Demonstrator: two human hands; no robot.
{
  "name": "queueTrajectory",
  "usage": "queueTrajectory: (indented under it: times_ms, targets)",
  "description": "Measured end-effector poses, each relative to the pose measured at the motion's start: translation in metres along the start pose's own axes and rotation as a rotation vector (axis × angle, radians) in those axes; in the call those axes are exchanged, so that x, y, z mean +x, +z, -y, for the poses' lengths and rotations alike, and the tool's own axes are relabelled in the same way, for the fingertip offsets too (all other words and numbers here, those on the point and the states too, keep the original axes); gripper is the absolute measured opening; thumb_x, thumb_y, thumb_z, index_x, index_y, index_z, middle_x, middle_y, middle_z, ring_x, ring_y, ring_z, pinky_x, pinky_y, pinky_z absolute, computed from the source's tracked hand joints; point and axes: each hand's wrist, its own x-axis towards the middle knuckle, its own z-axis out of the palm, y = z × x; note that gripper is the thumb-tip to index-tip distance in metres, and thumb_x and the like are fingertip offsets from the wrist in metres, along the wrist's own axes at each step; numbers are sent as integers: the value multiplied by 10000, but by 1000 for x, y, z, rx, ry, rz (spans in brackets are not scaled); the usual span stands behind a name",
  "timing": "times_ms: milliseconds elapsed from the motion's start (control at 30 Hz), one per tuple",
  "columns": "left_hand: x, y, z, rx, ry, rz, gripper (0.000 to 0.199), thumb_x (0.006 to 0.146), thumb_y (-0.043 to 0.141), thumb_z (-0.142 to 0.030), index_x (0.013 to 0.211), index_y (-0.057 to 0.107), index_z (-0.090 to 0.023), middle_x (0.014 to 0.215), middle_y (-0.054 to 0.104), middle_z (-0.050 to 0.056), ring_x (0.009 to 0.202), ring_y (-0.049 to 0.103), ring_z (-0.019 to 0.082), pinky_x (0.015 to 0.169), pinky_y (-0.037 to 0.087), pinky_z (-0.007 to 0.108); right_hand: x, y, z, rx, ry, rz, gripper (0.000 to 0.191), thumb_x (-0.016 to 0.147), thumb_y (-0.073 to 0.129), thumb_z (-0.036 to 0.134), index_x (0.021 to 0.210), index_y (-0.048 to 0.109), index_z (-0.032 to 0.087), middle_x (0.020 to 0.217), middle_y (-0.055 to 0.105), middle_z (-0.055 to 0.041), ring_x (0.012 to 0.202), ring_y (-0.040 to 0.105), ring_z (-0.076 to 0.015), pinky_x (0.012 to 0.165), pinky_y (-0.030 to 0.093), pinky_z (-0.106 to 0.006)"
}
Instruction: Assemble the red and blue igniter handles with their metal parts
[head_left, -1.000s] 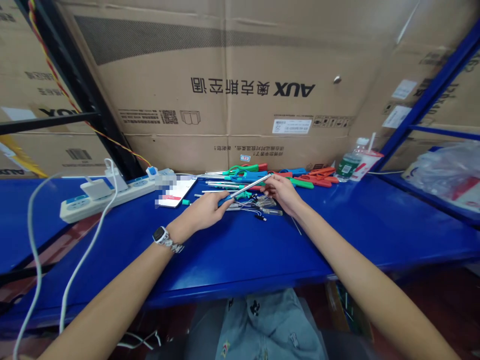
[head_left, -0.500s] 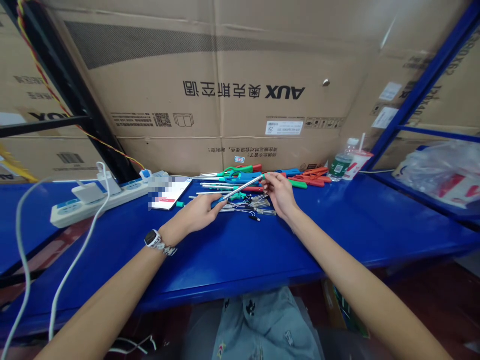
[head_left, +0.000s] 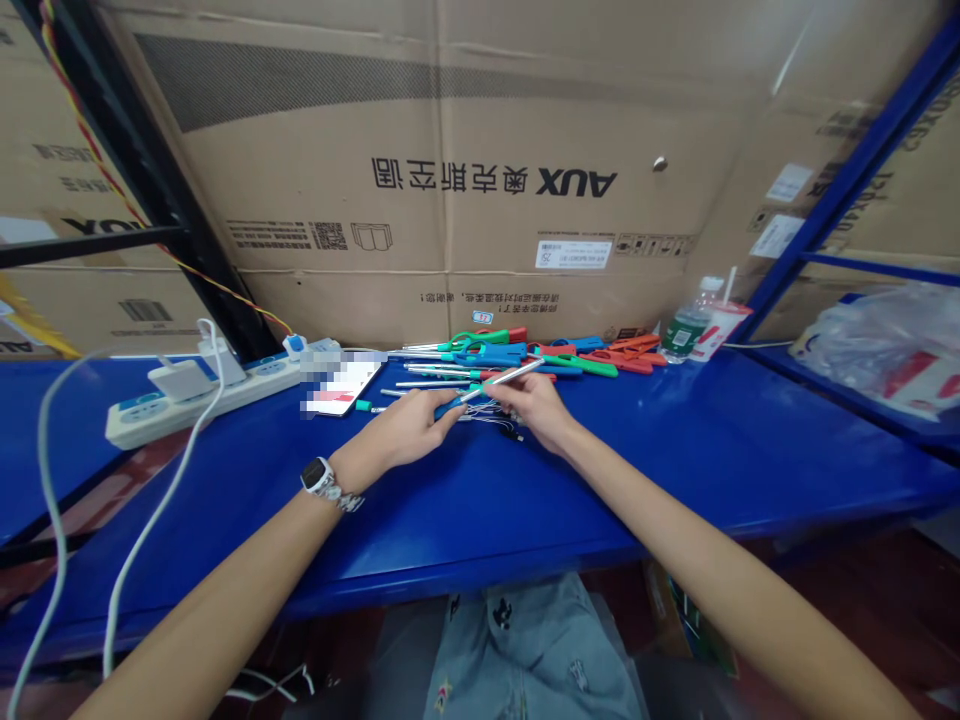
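Since the earlier frame, the right hand (head_left: 541, 402) has moved down from the far tip of the one metal stick (head_left: 519, 373) to nearer its middle, its fingers narrow and touching the stick, but if they squeeze it I cannot tell. Left hand (head_left: 409, 428) has its fingers closed around the blue handle end, and the stick is tilted above the blue table (head_left: 465, 510), just before the pile of coloured tools (head_left: 501, 354). On the cardboard (head_left: 510, 120) behind, "AUX" is printed upside down, near one bottle (head_left: 684, 335) and one cup (head_left: 718, 334).
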Motion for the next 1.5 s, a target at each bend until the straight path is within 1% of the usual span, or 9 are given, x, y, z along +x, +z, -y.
queueTrajectory:
  times_ms: [133, 267, 367, 533, 667, 833, 1033, 1367, 1500]
  targets:
    - [2, 7, -4, 2, 34, -12, 312, 985, 456, -362, 954, 700, -169, 735, 703, 62, 550, 550, 178, 556, 344, 307, -8, 15, -2, 19, 11, 96, 379, 611, 877, 487, 749, 662, 207, 662, 558, 48, 606, 443, -111, 592, 346, -271]
    - [2, 10, -2, 35, 3, -70, 196, 913, 542, -266, 1017, 675, -167, 702, 683, 49, 541, 569, 177, 535, 359, 296, -7, 13, -3, 65, -11, 118, 363, 658, 875, 486, 811, 688, 215, 655, 543, 53, 609, 440, -111, 591, 336, -271]
    - [1, 10, -3, 80, -24, -85, 268, 906, 570, -254, 1151, 626, -159, 737, 686, 56, 595, 615, 202, 553, 391, 303, -6, 11, -4, 69, -33, 114, 350, 683, 869, 492, 809, 699, 214, 665, 548, 45, 617, 442, -113, 605, 351, -283]
    - [0, 5, -10, 125, -62, -14, 354, 904, 575, -183, 1255, 546, -154, 942, 743, 110, 859, 715, 281, 682, 479, 337, -8, 13, -4, 80, -44, 202, 340, 639, 907, 467, 768, 718, 216, 751, 626, 17, 664, 491, -121, 629, 398, -291]
    - [0, 4, -14, 158, -81, 9, 371, 918, 571, -173, 1285, 519, -159, 998, 753, 130, 907, 728, 300, 702, 493, 349, -10, 16, -4, 100, -38, 199, 358, 621, 915, 468, 780, 708, 222, 716, 628, 35, 631, 501, -113, 630, 420, -290]
    - [0, 5, -20, 190, -100, -18, 402, 940, 561, -198, 1335, 497, -172, 969, 759, 120, 876, 738, 295, 679, 493, 340, -12, 20, -6, 77, -56, 100, 433, 612, 913, 515, 746, 617, 230, 627, 603, 50, 591, 515, -126, 607, 433, -295]
    - [-1, 5, -25, 237, -93, -10, 470, 920, 537, -174, 1383, 456, -159, 942, 763, 129, 830, 740, 292, 637, 462, 316, -12, 20, -6, -5, -65, 109, 453, 661, 877, 560, 729, 566, 237, 625, 597, 42, 583, 525, -135, 610, 447, -305]
    - [0, 10, -22, -35, 63, -124, 485, 881, 554, -185, 1362, 492, -199, 915, 743, 68, 745, 691, 225, 642, 466, 308, -11, 17, 5, -14, -123, 190, 417, 693, 875, 505, 752, 568, 229, 621, 574, 56, 568, 513, -117, 578, 422, -280]
    - [-1, 1, -19, -70, 85, -128, 494, 893, 632, -307, 1357, 513, -186, 890, 725, 52, 677, 631, 196, 624, 444, 312, -7, 10, 9, 0, -173, 99, 409, 697, 866, 528, 755, 601, 222, 596, 568, 57, 548, 489, -109, 553, 390, -270]
